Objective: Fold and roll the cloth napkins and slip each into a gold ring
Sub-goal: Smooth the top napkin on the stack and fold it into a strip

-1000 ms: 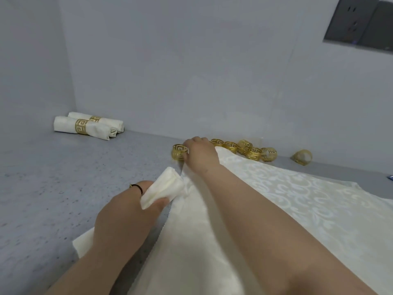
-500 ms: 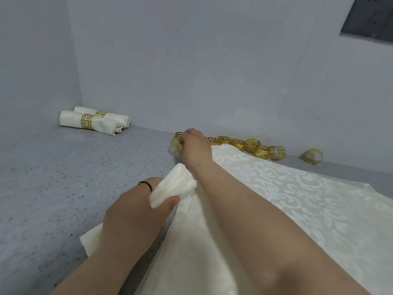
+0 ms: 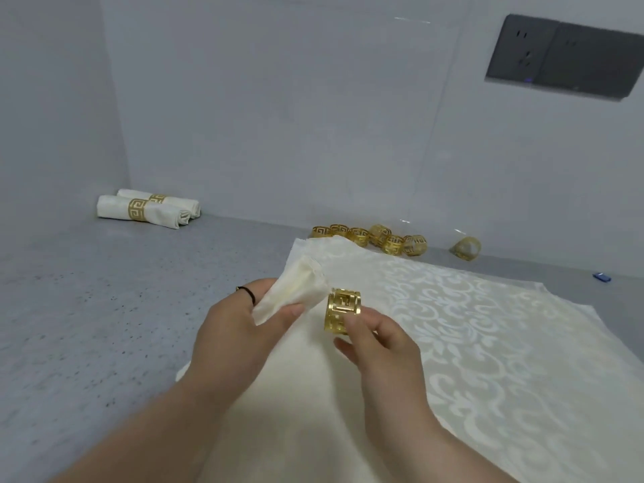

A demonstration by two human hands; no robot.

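Observation:
My left hand (image 3: 237, 329) grips a rolled cream napkin (image 3: 296, 291), whose free end points up and to the right. My right hand (image 3: 380, 339) pinches a gold ring (image 3: 343, 310) with a key pattern, held just right of the roll's end and touching it. Both hands hover over a stack of flat cream damask napkins (image 3: 470, 325). Several loose gold rings (image 3: 373, 235) lie in a row by the back wall. Two rolled napkins in gold rings (image 3: 146, 210) lie at the back left.
The grey speckled tabletop (image 3: 87, 308) runs into a corner of grey walls at the back left. One more gold ring (image 3: 467, 248) lies apart to the right of the row. A small blue object (image 3: 602, 277) lies at the far right. A dark socket panel (image 3: 564, 57) is on the wall.
My right hand took a gold ring from the row at the back and drew it back to the end of the rolled napkin. My left hand kept its hold on the roll.

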